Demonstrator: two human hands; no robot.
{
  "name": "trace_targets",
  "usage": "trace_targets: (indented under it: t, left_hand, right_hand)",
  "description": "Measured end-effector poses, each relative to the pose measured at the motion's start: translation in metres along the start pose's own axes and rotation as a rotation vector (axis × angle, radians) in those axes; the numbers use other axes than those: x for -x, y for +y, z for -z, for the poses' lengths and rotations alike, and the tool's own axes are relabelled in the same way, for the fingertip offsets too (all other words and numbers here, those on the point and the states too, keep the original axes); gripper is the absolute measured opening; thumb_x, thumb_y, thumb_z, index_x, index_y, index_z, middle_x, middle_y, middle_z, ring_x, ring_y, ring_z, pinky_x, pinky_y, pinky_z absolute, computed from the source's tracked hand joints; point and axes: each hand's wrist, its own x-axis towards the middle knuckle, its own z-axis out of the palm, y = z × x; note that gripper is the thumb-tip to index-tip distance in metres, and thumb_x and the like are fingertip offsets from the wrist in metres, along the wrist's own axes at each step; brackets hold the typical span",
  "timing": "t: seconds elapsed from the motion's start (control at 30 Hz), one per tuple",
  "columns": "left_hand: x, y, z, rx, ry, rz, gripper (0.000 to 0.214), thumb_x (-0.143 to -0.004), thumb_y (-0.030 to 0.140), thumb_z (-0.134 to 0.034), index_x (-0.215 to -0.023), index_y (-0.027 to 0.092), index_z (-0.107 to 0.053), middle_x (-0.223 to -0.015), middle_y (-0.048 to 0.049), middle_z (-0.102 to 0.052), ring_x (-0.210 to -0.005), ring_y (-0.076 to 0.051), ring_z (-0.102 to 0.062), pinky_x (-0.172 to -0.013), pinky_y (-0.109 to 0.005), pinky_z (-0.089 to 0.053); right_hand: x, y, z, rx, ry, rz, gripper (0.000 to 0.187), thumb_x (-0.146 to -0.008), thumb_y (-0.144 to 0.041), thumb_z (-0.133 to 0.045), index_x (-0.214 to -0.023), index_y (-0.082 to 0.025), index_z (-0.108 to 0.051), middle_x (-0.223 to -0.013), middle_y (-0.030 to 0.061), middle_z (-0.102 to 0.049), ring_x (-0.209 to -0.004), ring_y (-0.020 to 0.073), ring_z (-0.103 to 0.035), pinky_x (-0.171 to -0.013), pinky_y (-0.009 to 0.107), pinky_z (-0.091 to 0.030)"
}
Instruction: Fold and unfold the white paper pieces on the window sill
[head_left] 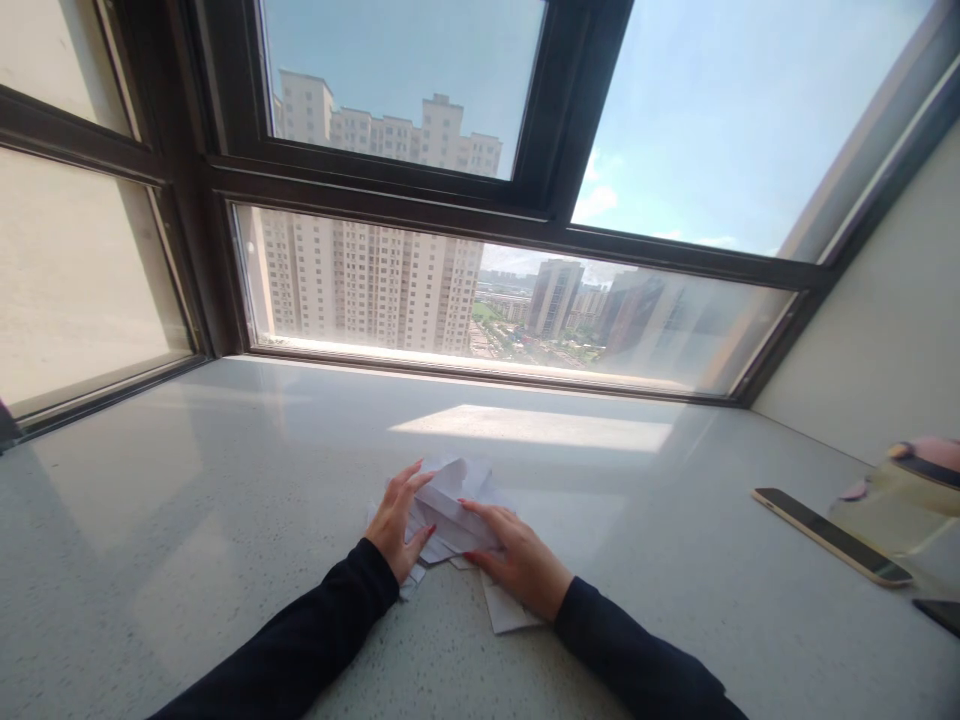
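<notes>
A piece of folded white paper (457, 505) lies on the pale stone window ledge (225, 520) in front of me. My left hand (397, 525) rests on its left side, fingers curved with the tips pressing on the paper. My right hand (517, 560) lies flat over the paper's right part, fingers stretched out toward the left and pressing a fold down. A corner of the paper (506, 612) sticks out below my right wrist. Both forearms are in dark sleeves.
A phone (832, 535) lies flat at the right of the ledge. Beside it stands a yellowish transparent object with a pink top (907, 500). A dark-framed window (540, 215) rises behind the ledge, and a white wall (885, 330) closes the right side.
</notes>
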Motion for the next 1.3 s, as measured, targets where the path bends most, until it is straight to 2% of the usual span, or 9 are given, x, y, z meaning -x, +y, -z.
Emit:
trace_targets:
  t: [0.2,0.37,0.57,0.67,0.83,0.97,1.07,1.2,1.3]
  left_hand:
    - [-0.008,0.021,0.015,-0.012,0.202,-0.108,0.051,-0.069,0.005,-0.039,-0.118,0.02,-0.036,-0.129,-0.0111,-0.031,-0.119,-0.026,-0.03,-0.096,-0.046,-0.029]
    - [-0.008,0.025,0.023,0.013,0.214,-0.124,0.071,-0.059,0.006,-0.036,-0.128,0.016,-0.022,-0.137,-0.0119,-0.02,-0.124,-0.028,-0.021,-0.093,-0.046,-0.031]
    - [-0.006,0.021,0.019,-0.277,0.15,0.268,0.054,-0.069,0.014,-0.038,-0.121,0.029,-0.036,-0.141,-0.0033,-0.01,-0.125,-0.033,-0.017,-0.093,-0.06,-0.013]
    - [-0.005,0.014,0.013,-0.225,0.143,0.346,0.041,-0.075,0.017,-0.035,-0.114,0.029,-0.042,-0.14,-0.002,-0.013,-0.126,-0.027,-0.017,-0.096,-0.055,-0.017]
    - [-0.001,0.005,0.004,-0.084,0.103,0.212,0.04,-0.068,0.012,-0.045,-0.108,0.019,-0.045,-0.14,-0.0079,-0.008,-0.126,-0.026,-0.015,-0.101,-0.044,-0.022]
    - [0.001,0.007,0.004,-0.037,0.029,0.096,0.044,-0.062,0.007,-0.048,-0.104,0.018,-0.048,-0.14,-0.0089,-0.007,-0.126,-0.029,-0.017,-0.1,-0.044,-0.025]
    - [-0.002,0.009,0.007,0.026,0.059,0.062,0.037,-0.067,0.011,-0.049,-0.103,0.017,-0.049,-0.138,-0.0106,-0.014,-0.124,-0.028,-0.024,-0.098,-0.042,-0.029]
    - [-0.006,0.012,0.012,0.155,0.11,0.053,0.033,-0.073,0.017,-0.047,-0.106,0.017,-0.047,-0.138,-0.011,-0.016,-0.113,-0.025,-0.041,-0.087,-0.035,-0.043]
    - [-0.008,0.014,0.017,0.045,0.164,0.071,0.033,-0.074,0.017,-0.042,-0.106,0.018,-0.045,-0.137,-0.0091,-0.021,-0.116,-0.024,-0.037,-0.089,-0.037,-0.04]
  right_hand:
    - [-0.001,0.004,0.01,0.034,0.273,0.071,0.029,-0.082,-0.016,-0.039,-0.107,-0.022,-0.05,-0.099,0.0074,-0.059,-0.094,0.0194,-0.053,-0.081,0.035,-0.044]
    - [0.0,0.014,0.014,0.157,0.421,-0.013,0.028,-0.085,-0.021,-0.033,-0.107,-0.02,-0.05,-0.104,0.0088,-0.057,-0.099,0.02,-0.051,-0.084,0.038,-0.041]
    - [0.005,0.031,-0.002,0.302,0.315,-0.286,0.055,-0.079,-0.05,-0.039,-0.121,-0.014,-0.039,-0.118,0.0141,-0.05,-0.111,0.0274,-0.043,-0.089,0.045,-0.035]
    - [0.006,0.031,-0.006,0.266,0.208,-0.348,0.058,-0.078,-0.052,-0.037,-0.122,-0.014,-0.039,-0.117,0.0147,-0.052,-0.11,0.0287,-0.043,-0.091,0.049,-0.03]
    - [0.003,0.015,-0.003,0.096,0.082,-0.196,0.051,-0.078,-0.043,-0.045,-0.123,-0.02,-0.036,-0.113,0.0091,-0.056,-0.104,0.0226,-0.049,-0.092,0.044,-0.032]
    - [0.0,0.006,0.002,0.064,0.065,-0.038,0.032,-0.078,-0.03,-0.049,-0.11,-0.025,-0.052,-0.104,0.0056,-0.061,-0.096,0.0203,-0.054,-0.09,0.04,-0.035]
    - [0.0,0.008,0.006,0.025,0.151,-0.016,0.025,-0.078,-0.022,-0.048,-0.101,-0.024,-0.058,-0.098,0.0055,-0.063,-0.092,0.0201,-0.056,-0.086,0.039,-0.038]
    - [0.0,0.01,0.012,-0.013,0.293,0.005,0.027,-0.08,-0.019,-0.043,-0.103,-0.022,-0.056,-0.098,0.0062,-0.063,-0.091,0.0198,-0.056,-0.081,0.036,-0.043]
    - [0.001,0.008,0.017,0.012,0.368,-0.002,0.026,-0.081,-0.019,-0.039,-0.1,-0.022,-0.056,-0.096,0.0066,-0.063,-0.091,0.0205,-0.055,-0.081,0.037,-0.042]
